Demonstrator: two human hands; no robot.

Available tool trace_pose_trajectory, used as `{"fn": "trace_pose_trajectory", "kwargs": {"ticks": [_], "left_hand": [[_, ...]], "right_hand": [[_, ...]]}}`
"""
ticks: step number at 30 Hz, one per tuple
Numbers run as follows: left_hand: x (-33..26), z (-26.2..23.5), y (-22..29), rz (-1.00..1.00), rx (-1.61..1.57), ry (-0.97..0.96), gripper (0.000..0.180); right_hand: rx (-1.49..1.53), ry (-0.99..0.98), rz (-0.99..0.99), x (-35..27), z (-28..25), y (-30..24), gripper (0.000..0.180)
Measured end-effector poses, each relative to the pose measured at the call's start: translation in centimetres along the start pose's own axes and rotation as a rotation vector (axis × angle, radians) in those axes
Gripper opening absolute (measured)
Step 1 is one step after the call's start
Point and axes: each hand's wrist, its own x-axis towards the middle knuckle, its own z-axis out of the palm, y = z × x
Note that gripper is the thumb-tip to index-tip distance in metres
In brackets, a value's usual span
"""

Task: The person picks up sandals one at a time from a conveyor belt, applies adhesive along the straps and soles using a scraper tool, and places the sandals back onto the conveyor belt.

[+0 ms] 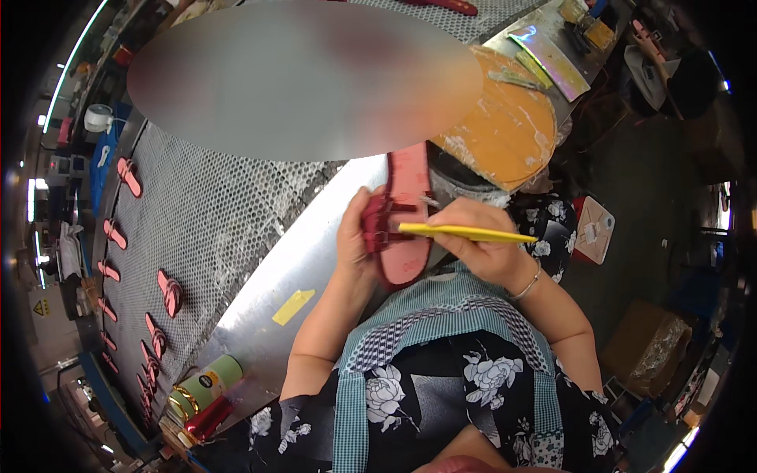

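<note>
In front of my apron a sandal (404, 264) is held up, with a pink insole and dark red straps. My left hand (355, 240) is closed round its left side, by the straps. My right hand (490, 258) is closed on a slim yellow stick-like tool (505, 235). The tool's left end points at the insole between the straps; whether it touches cannot be made out. My right fingertips are close to the sandal's right edge, beside a small silver buckle (428, 202).
A perforated conveyor belt (229, 205) on the left carries several pink sandals (169, 293). A metal ledge (260, 303) bears a piece of yellow tape and a green cylinder (217, 377). An orange round board (509, 126) lies ahead on the right. A large blurred oval hides the far area.
</note>
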Motion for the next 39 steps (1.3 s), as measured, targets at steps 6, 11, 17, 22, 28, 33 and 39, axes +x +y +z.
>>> {"fn": "trace_pose_trajectory", "kwargs": {"ticks": [6,11,17,22,28,33,39], "left_hand": [[3.6,-19.8,14.8,0.711,0.33,0.376,0.041],[0.0,-35.9,23.1,0.679,0.888,0.899,0.04],[-8.1,-41.3,33.0,0.798,1.305,1.008,0.049],[3.7,-15.7,26.5,0.811,1.262,0.508,0.039],[18.9,-2.0,17.1,0.822,1.988,0.084,0.053],[27.4,1.5,15.0,0.889,2.214,0.189,0.063],[29.5,-1.4,17.2,1.027,2.14,0.331,0.081]], "right_hand": [[0.271,0.123,0.413,-1.8,-1.0,0.2,0.019],[0.322,0.265,0.51,-1.7,-1.9,0.7,0.02],[0.131,0.143,0.696,-0.7,-5.6,0.5,0.018],[-0.39,-0.026,0.458,1.5,-5.0,1.8,0.017],[-0.221,-0.022,0.667,1.1,-6.4,2.9,0.016],[0.007,0.202,0.778,0.9,-6.2,2.1,0.019],[-0.186,0.022,0.621,0.7,-5.7,3.3,0.017]]}}
